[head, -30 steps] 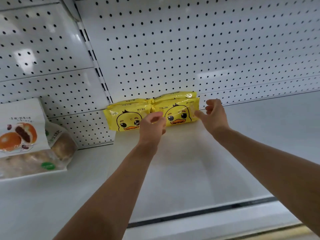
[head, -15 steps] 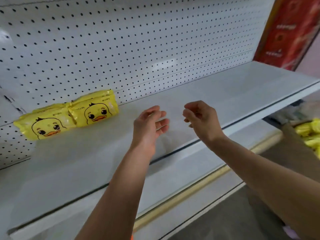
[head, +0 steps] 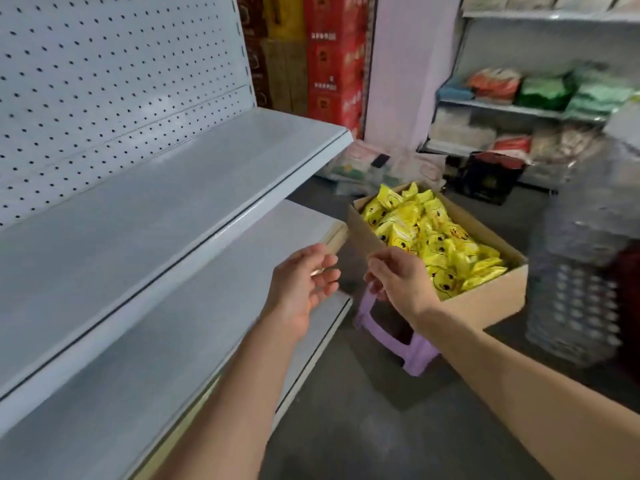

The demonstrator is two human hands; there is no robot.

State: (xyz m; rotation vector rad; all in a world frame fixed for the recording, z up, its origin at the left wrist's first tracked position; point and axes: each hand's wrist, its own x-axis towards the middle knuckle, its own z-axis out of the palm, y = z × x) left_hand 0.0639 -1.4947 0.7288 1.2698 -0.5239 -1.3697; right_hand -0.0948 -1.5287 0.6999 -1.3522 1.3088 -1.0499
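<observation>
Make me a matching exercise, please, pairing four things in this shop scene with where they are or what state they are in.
Things:
1. yellow packets
2. purple stool
3. red cartons
4. left hand

Places or states:
a. partly under the cardboard box
b. stacked at the back, past the shelving's end
c. heaped in the cardboard box
d. open, holding nothing, in front of the lower shelf

Pairs: 1-c, 2-a, 3-b, 4-d.
</observation>
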